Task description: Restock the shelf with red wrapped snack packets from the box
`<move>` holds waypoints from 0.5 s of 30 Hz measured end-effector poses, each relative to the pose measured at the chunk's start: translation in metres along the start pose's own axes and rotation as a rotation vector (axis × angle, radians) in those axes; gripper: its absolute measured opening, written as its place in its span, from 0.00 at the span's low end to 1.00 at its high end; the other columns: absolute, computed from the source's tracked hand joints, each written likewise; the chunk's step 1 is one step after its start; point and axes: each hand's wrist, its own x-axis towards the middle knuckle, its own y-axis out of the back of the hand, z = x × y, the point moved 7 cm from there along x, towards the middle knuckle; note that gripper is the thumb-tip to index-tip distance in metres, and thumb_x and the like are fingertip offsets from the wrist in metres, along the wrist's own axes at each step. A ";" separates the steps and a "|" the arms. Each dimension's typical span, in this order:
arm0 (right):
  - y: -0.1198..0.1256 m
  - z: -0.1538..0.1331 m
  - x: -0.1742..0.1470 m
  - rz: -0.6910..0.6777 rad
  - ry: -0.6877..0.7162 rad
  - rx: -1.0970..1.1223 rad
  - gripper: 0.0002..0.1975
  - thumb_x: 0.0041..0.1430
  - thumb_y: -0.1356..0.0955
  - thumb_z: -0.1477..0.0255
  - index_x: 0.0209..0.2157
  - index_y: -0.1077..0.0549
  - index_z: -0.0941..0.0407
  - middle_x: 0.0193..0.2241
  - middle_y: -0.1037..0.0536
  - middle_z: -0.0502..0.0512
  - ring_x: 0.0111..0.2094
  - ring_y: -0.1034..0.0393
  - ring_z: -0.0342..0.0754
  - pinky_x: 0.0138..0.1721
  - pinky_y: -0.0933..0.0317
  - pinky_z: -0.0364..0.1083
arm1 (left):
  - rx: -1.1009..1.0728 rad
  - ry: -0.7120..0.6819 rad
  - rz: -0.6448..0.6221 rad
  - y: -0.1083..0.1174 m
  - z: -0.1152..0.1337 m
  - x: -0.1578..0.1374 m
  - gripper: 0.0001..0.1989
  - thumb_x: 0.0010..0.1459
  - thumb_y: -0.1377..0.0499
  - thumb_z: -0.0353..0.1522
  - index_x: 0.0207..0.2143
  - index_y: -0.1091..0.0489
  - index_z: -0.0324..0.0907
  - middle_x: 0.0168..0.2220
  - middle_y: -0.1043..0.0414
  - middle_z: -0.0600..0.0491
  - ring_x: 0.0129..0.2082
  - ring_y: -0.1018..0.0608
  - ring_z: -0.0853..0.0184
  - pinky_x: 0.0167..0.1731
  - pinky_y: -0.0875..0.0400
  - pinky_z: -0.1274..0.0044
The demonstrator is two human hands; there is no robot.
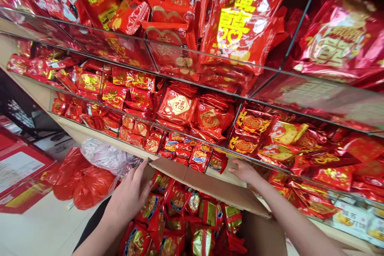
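Observation:
An open cardboard box (pixel 210 184) is below me, filled with red and gold snack packets (pixel 177 200). My left hand (pixel 132 192) is at the box's left edge, its fingers by the corner of the raised flap and its thumb toward the inside. Beyond the flap, my right hand (pixel 247 174) reaches to a bottom-shelf compartment, with loosely bent fingers and no packet visible in them. Just left of those fingers lies a dark red packet (pixel 218 161), apart from the hand. Blue-and-white packets (pixel 200 157) fill the neighbouring compartment.
Tiered shelves with clear dividers hold red wrapped sweets and biscuits (pixel 177 106). Large red bags (pixel 240 28) stand on the top tier. Red plastic bags (pixel 93 184) and a clear bag (pixel 103 154) lie on the floor at left, near a red carton (pixel 21 172). White packets (pixel 351 218) sit low at right.

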 end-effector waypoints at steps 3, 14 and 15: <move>0.024 -0.013 -0.066 0.114 0.154 -0.013 0.12 0.51 0.37 0.67 0.37 0.32 0.57 0.35 0.28 0.57 0.38 0.34 0.48 0.41 0.41 0.47 | -0.002 0.001 0.012 0.002 0.001 0.000 0.29 0.55 0.53 0.36 0.58 0.58 0.43 0.46 0.38 0.46 0.45 0.30 0.59 0.40 0.35 0.71; -0.116 0.043 -0.201 -0.023 0.310 -0.646 0.27 0.47 0.43 0.86 0.48 0.33 0.56 0.48 0.33 0.65 0.39 0.31 0.55 0.36 0.39 0.49 | 0.017 -0.069 0.032 0.001 0.000 -0.004 0.31 0.55 0.54 0.37 0.59 0.62 0.42 0.45 0.37 0.45 0.44 0.30 0.58 0.40 0.34 0.69; -0.117 0.042 -0.201 0.008 0.306 -0.672 0.26 0.48 0.44 0.87 0.45 0.30 0.55 0.45 0.30 0.63 0.38 0.31 0.55 0.35 0.39 0.50 | 0.005 -0.077 0.045 0.003 -0.001 -0.004 0.31 0.55 0.53 0.37 0.59 0.62 0.42 0.44 0.37 0.45 0.43 0.30 0.58 0.40 0.34 0.68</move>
